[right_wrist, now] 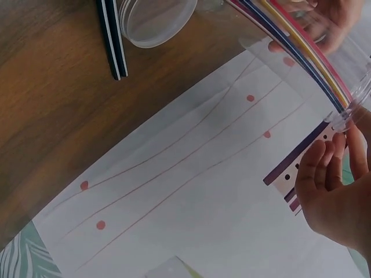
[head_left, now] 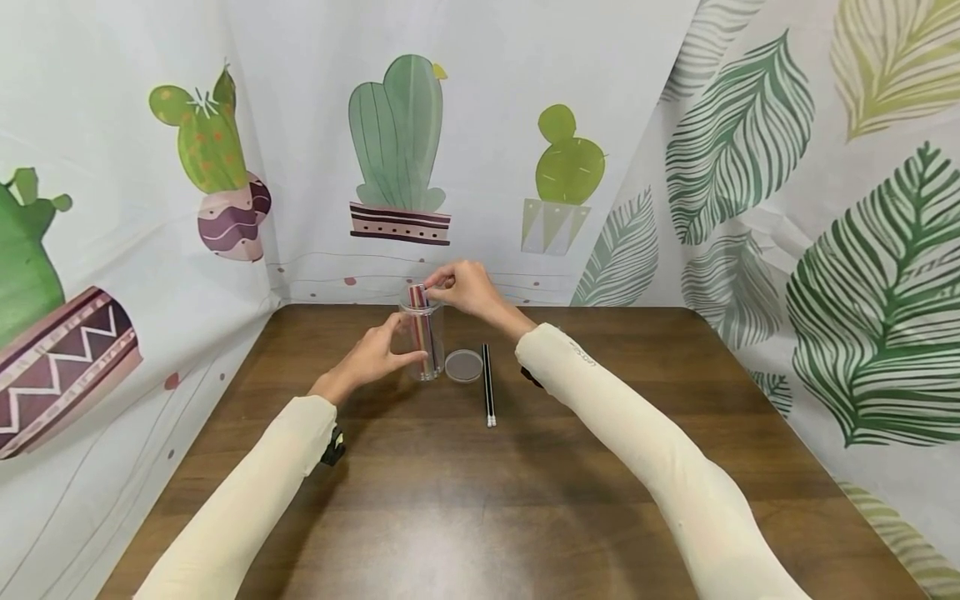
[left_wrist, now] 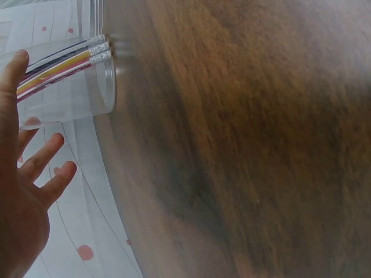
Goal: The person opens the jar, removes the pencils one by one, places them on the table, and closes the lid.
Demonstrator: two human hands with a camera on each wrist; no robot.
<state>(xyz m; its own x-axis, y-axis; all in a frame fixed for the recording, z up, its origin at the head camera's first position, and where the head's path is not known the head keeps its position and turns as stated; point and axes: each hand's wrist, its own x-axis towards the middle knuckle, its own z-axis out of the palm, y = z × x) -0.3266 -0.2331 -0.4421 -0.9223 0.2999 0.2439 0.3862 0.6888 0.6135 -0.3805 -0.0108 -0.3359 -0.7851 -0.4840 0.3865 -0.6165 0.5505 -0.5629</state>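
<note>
A tall clear jar (head_left: 438,337) stands upright near the table's back edge with several striped pencils (head_left: 417,295) inside, their tops above its rim. In the left wrist view, the pencils' eraser ends (left_wrist: 99,48) sit at the jar's bottom. My left hand (head_left: 375,354) holds the jar's side, its thumb in front and its other fingers partly hidden behind. At the jar's mouth, my right hand (head_left: 468,287) pinches at the pencils' upper ends; the fingertips are partly hidden in the right wrist view.
A round clear lid (head_left: 464,366) lies right of the jar. Beside it are two black pencils with white stripes (head_left: 488,383), erasers toward me. The brown wooden table (head_left: 420,475) meets a white cloth backdrop (head_left: 300,150) printed with cacti and leaves.
</note>
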